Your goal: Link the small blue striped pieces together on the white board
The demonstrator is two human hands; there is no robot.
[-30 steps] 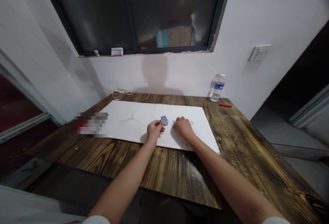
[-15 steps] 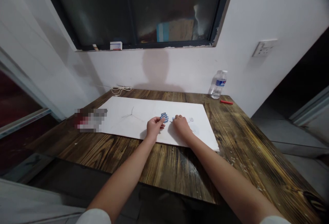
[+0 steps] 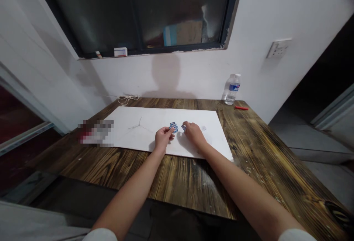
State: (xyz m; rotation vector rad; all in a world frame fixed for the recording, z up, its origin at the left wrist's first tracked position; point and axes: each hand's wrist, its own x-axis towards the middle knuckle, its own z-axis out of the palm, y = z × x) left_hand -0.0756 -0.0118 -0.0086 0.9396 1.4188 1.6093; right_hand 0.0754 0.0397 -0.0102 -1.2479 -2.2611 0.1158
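My left hand (image 3: 162,138) is closed on a fanned bunch of small blue-edged cards (image 3: 173,126), held just above a white board (image 3: 163,113). Thumb and fingers pinch the bunch at its lower side. Just to the right, my right hand (image 3: 194,134) pinches one small blue-edged card (image 3: 183,127) between thumb and fingertips, its face partly showing. A short gap lies between this card and the bunch. What is printed on the cards is too small to read.
Thin dark lines (image 3: 139,125) and a faint round mark (image 3: 204,128) show on the board. A water bottle (image 3: 232,89) and a red pen-like stick (image 3: 241,107) are at the back right. A white cable (image 3: 127,99) lies at the back left of the wooden table (image 3: 116,163).
My right hand has raised a small blue-edged card off the board, and more of it shows at the fingertips. My left hand keeps its bunch. The view has shifted slightly.
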